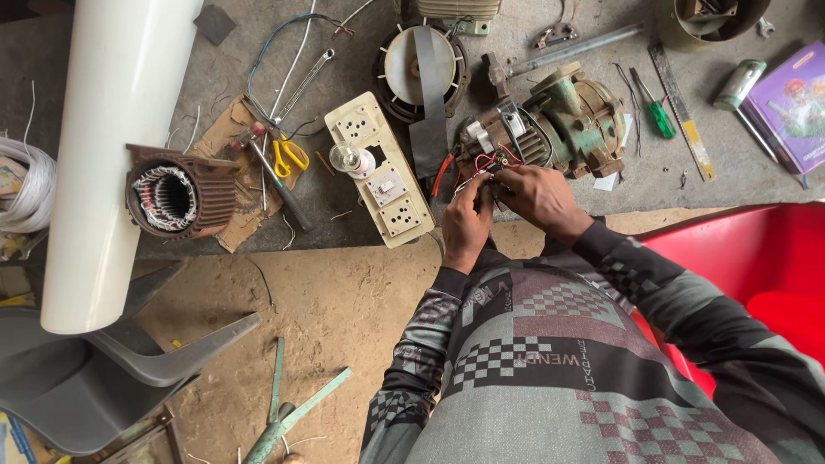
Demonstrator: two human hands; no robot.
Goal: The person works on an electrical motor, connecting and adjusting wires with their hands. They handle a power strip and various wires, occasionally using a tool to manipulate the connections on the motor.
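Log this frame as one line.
left hand: pinching red and white wires | right hand: on same wires | wires at: green-grey electric motor | nearby: cream socket board with bulb

Socket board [378, 172] blocks left (bench [516, 215] edge open).

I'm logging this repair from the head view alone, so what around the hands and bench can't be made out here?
- Wire ends: too small, and covered by the left hand and right hand; what each fingertip grips cannot be told.
- Green motor: its near end is hidden by the hands.
- Purple book: cut off by the right edge.
- White pipe: its top is cut by the upper edge.
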